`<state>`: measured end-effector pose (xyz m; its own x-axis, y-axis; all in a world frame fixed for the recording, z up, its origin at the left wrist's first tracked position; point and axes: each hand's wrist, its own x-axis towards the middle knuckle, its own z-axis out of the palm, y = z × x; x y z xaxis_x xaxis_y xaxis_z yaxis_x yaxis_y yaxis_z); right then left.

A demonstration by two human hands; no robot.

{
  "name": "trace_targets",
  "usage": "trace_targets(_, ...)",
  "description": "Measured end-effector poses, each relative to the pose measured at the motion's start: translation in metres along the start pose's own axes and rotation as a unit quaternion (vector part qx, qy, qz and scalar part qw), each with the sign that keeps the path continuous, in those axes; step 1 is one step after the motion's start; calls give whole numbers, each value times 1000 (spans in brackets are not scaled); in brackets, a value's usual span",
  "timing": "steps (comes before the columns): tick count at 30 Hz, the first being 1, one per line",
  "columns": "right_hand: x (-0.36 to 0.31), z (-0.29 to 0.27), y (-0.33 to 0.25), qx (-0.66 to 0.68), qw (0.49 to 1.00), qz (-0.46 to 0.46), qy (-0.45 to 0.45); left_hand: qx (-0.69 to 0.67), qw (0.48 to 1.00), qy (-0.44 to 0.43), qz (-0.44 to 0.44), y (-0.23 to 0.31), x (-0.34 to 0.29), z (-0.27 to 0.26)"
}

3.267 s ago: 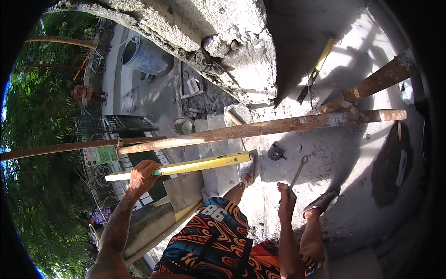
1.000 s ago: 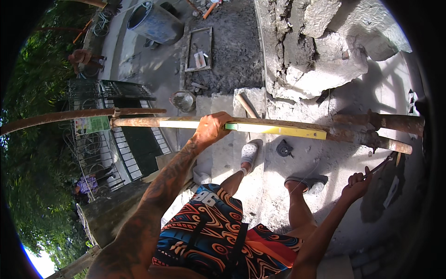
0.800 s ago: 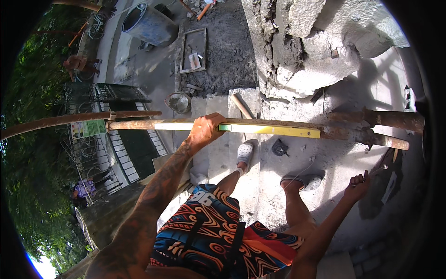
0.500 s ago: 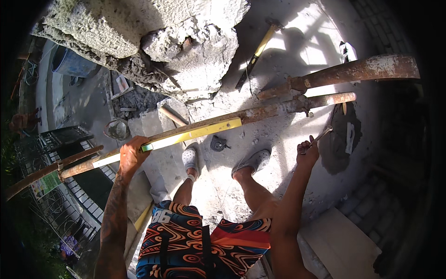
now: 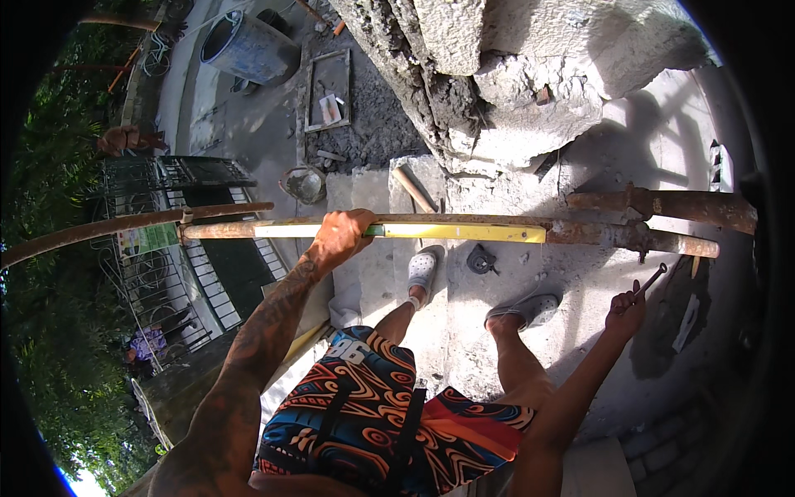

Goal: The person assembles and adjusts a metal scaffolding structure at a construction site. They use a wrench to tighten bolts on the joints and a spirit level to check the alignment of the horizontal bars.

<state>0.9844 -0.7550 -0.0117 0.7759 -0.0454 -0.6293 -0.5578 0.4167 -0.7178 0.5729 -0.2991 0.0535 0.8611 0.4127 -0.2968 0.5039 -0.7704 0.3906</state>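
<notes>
My left hand (image 5: 344, 232) is closed round a yellow spirit level (image 5: 464, 233), pressing it along the near side of a rusty metal pipe (image 5: 595, 234). The level lies roughly in line with the pipe, which runs across in front of me. Over on the right, my right hand (image 5: 625, 314) grips a metal wrench (image 5: 652, 278), its ring-shaped end pointing up and away. The wrench is apart from the pipe. Clamps join this pipe to a second rusty pipe (image 5: 696, 209) at the right and to another pipe (image 5: 108, 227) at the left.
A rough concrete mass (image 5: 538, 91) juts in beyond the pipe. At the far left stand a blue drum (image 5: 257, 54), a wooden frame (image 5: 349, 87) and a round bowl (image 5: 303, 185). A dark reel-like object (image 5: 480, 259) lies near my feet. Wet mortar (image 5: 658, 344) spreads at right.
My view has turned left, so the scene sits further right and the pipe looks more level. Both hands keep their holds on the spirit level and the wrench.
</notes>
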Motion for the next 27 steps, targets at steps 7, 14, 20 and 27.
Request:
trace_targets(7, -1, 3, 4, -7, 1000, -11, 14, 13, 1000, -4, 0, 0, 2, -5)
trace_targets(14, 4, -3, 6, -7, 1000, -8, 11, 24, 1000, -2, 3, 0, 2, -5)
trace_targets(20, -18, 18, 11, 32, 998, -49, 33, 15, 999, 37, 22, 1, 2, -5)
trace_targets(27, -93, 87, -21, -140, 924, -344, 96, 2, 998, 56, 1, 11, 10, 0)
